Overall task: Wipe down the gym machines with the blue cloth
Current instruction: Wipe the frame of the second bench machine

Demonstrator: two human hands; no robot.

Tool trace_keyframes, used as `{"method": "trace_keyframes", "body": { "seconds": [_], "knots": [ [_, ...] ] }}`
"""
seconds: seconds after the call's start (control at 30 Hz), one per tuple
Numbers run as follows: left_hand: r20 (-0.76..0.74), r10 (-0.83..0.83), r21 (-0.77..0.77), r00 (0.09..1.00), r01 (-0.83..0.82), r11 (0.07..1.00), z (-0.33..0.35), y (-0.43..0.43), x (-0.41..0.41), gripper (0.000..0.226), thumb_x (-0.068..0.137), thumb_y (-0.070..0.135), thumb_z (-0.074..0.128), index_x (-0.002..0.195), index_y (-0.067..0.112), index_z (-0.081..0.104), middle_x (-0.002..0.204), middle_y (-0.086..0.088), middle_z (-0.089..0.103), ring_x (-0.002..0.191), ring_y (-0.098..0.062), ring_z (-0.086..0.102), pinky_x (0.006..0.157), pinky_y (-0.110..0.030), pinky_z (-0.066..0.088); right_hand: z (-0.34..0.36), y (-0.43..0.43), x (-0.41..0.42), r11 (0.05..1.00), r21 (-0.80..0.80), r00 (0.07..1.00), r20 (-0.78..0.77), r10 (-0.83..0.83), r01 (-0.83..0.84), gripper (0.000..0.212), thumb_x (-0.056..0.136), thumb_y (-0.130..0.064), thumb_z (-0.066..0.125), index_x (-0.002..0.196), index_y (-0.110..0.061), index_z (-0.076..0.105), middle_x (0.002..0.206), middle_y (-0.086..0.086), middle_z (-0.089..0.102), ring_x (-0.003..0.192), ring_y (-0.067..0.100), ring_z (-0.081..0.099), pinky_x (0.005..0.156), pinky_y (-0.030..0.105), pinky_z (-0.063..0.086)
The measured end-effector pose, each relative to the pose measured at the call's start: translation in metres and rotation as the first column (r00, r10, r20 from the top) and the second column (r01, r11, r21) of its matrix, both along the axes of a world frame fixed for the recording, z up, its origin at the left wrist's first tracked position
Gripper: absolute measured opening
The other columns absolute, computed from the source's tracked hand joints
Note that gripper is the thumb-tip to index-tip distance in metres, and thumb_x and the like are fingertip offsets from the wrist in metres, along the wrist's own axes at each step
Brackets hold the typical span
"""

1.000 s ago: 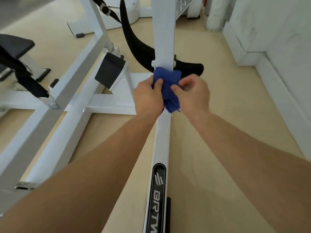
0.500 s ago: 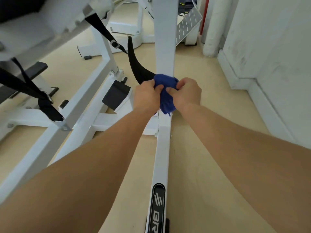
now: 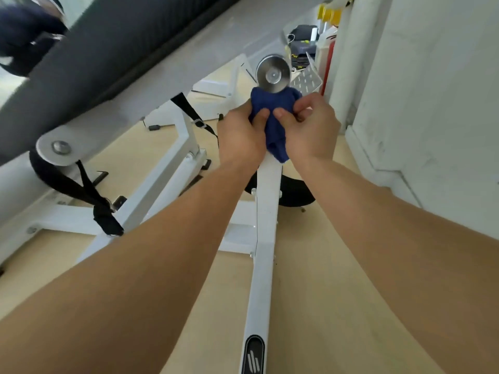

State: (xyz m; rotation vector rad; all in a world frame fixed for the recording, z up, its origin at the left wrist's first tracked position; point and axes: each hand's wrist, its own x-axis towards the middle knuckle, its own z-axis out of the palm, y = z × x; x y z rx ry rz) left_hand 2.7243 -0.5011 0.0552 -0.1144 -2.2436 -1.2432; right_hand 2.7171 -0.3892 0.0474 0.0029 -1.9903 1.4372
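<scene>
Both hands grip the blue cloth [image 3: 272, 114] wrapped round the white post [image 3: 267, 211]: the left hand [image 3: 240, 136] and right hand [image 3: 310, 130] curl tight, thumbs pinching the fabric. It sits just below the steel disc [image 3: 273, 74], its tail hanging downward along the post.

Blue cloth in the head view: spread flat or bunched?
Bunched. The blue cloth is wadded round the white metal post, pinched by the left hand and right hand, a loose tail hanging between them.
</scene>
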Motion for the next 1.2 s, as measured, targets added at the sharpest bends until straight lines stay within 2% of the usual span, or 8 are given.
{"method": "trace_keyframes", "body": {
  "seconds": [0.2,0.33,0.43,0.53,0.7,0.8,0.97,1.2],
  "knots": [
    [0.271,-0.022,-0.145,0.962,0.064,0.987,-0.064,-0.008,0.012,0.026,0.101,0.028,0.049,0.078,0.020,0.057,0.065,0.008,0.054,0.060,-0.004,0.050,0.049,-0.013,0.030,-0.063,0.003,0.015,0.992,0.119,0.955,0.297,0.007,-0.045,0.025,0.085,-0.026,0.075,0.094,-0.009,0.059,0.075,-0.008,0.053,0.067,0.007,0.050,0.057,0.010,0.038],
    [0.076,-0.014,-0.048,0.997,0.017,0.999,-0.023,-0.003,0.007,0.040,0.102,0.029,0.048,0.063,0.026,0.044,0.058,0.009,0.049,0.053,-0.004,0.044,0.047,-0.011,0.032,-0.018,0.002,0.005,0.997,0.073,0.990,0.134,-0.034,0.025,0.034,0.084,-0.045,0.073,0.087,-0.014,0.060,0.077,-0.008,0.059,0.069,0.004,0.054,0.058,0.014,0.037],
    [0.005,0.009,0.012,1.000,-0.009,1.000,-0.019,0.002,0.002,0.038,0.103,0.031,0.047,0.066,0.024,0.046,0.059,0.011,0.049,0.053,-0.003,0.044,0.048,-0.012,0.033,-0.006,-0.001,0.000,0.999,0.037,0.999,0.017,-0.040,0.039,0.030,0.088,-0.042,0.070,0.083,-0.015,0.058,0.074,-0.009,0.060,0.071,0.007,0.059,0.060,0.010,0.040],
    [0.000,-0.003,0.013,1.000,0.003,1.000,-0.046,0.001,-0.003,0.031,0.103,0.029,0.047,0.072,0.023,0.049,0.061,0.014,0.050,0.053,-0.001,0.046,0.048,-0.010,0.032,-0.030,-0.002,-0.002,1.000,0.016,1.000,-0.021,-0.021,0.021,0.028,0.087,-0.034,0.072,0.078,-0.015,0.053,0.070,-0.005,0.060,0.070,0.014,0.061,0.063,0.018,0.045],
    [0.052,-0.031,-0.044,0.998,0.033,0.998,-0.094,-0.004,-0.004,0.020,0.101,0.031,0.049,0.087,0.022,0.060,0.068,0.013,0.059,0.061,0.000,0.055,0.052,-0.009,0.037,-0.079,0.001,-0.001,1.000,0.019,1.000,0.018,0.005,-0.006,0.027,0.086,-0.033,0.073,0.079,-0.016,0.053,0.070,-0.003,0.062,0.065,0.012,0.059,0.064,0.020,0.048],
    [0.095,-0.011,-0.097,0.995,0.020,0.995,-0.123,-0.007,-0.007,0.018,0.100,0.033,0.050,0.099,0.022,0.064,0.078,0.006,0.065,0.070,-0.007,0.060,0.059,-0.019,0.043,-0.109,0.001,0.002,1.000,0.023,0.998,0.067,0.011,-0.012,0.027,0.086,-0.030,0.073,0.079,-0.016,0.053,0.066,-0.007,0.057,0.061,0.007,0.053,0.062,0.017,0.045],
    [0.113,0.054,-0.198,0.992,-0.031,0.980,-0.156,-0.007,-0.010,0.019,0.100,0.033,0.050,0.106,0.020,0.061,0.086,0.000,0.067,0.080,-0.019,0.063,0.073,-0.038,0.055,-0.144,0.000,0.001,0.999,0.048,0.995,0.099,0.017,-0.022,0.026,0.086,-0.026,0.074,0.080,-0.013,0.052,0.065,-0.007,0.054,0.061,0.008,0.050,0.062,0.018,0.044],
    [0.149,0.084,-0.277,0.985,-0.039,0.960,-0.184,-0.006,-0.006,0.018,0.101,0.032,0.049,0.104,0.016,0.058,0.087,-0.005,0.065,0.079,-0.024,0.062,0.074,-0.041,0.055,-0.176,-0.004,0.006,0.998,0.061,0.989,0.151,0.005,-0.014,0.026,0.087,-0.024,0.073,0.080,-0.014,0.050,0.069,-0.004,0.054,0.062,0.009,0.049,0.064,0.022,0.044]
  ]
}}
